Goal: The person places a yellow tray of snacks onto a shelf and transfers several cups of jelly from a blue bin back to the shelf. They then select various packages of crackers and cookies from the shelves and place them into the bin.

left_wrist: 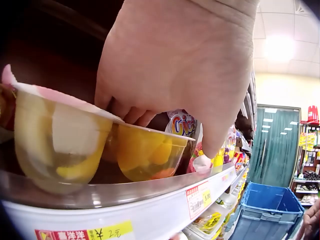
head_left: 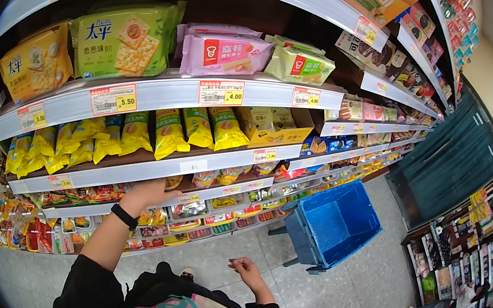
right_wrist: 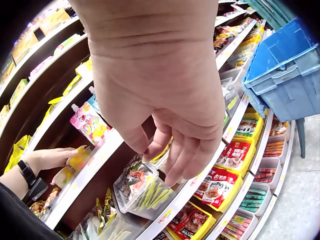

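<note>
My left hand [left_wrist: 175,65] reaches in over a shelf, fingers pointing down behind the rim of a clear cup of yellow fruit jelly [left_wrist: 150,152]. The thumb stands apart to the cup's right, near a pink-and-white pouch. Beside this cup is a second fruit jelly cup [left_wrist: 62,135] with a pinkish lid, nearer the camera. In the right wrist view the left fingertips meet the yellow cup [right_wrist: 79,158] at the shelf edge. My right hand [right_wrist: 165,105] hangs loosely curled in front of the lower shelves with nothing in it, above a clear bin of small packets [right_wrist: 145,187].
A blue crate [head_left: 337,225] stands on legs on the aisle floor to the right. Price-tagged shelf edges [head_left: 223,93] run above the left hand, with yellow snack bags [head_left: 168,134] and biscuit packs. Yellow bins of red packets [right_wrist: 220,187] line the lower shelves. A green curtain [head_left: 451,162] hangs beyond.
</note>
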Demonstrator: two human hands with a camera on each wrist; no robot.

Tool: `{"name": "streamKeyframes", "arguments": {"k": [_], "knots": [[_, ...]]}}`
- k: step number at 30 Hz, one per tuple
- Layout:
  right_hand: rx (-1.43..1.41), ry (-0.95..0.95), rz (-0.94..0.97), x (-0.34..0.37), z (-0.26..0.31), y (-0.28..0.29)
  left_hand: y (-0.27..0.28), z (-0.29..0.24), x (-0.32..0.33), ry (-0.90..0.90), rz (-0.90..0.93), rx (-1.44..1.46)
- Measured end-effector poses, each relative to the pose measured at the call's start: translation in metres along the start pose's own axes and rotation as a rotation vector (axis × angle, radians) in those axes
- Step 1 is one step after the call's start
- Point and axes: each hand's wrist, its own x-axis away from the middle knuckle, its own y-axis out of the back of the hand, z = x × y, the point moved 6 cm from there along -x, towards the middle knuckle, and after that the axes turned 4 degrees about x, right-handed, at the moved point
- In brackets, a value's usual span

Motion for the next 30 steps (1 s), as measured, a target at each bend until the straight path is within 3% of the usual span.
{"name": "streamKeyframes", "arguments": {"k": [11, 19, 25, 30], "knots": [[0.024, -0.013, -0.012, 0.002, -0.005, 0.001, 0.004, -0.003, 0.001, 0.088, 0.038, 0.047], [0.050, 0.007, -0.006, 0.001, -0.008, 0.001, -0.018, 0.017, -0.017, 0.032, 0.047, 0.131], [0.033, 0.008, -0.006, 0.003, -0.008, 0.002, -0.010, 0.006, -0.009, 0.028, -0.034, -0.031], [0.033, -0.005, -0.006, 0.007, -0.006, 0.004, -0.008, -0.002, -0.009, 0.012, 0.013, -0.013]]}}
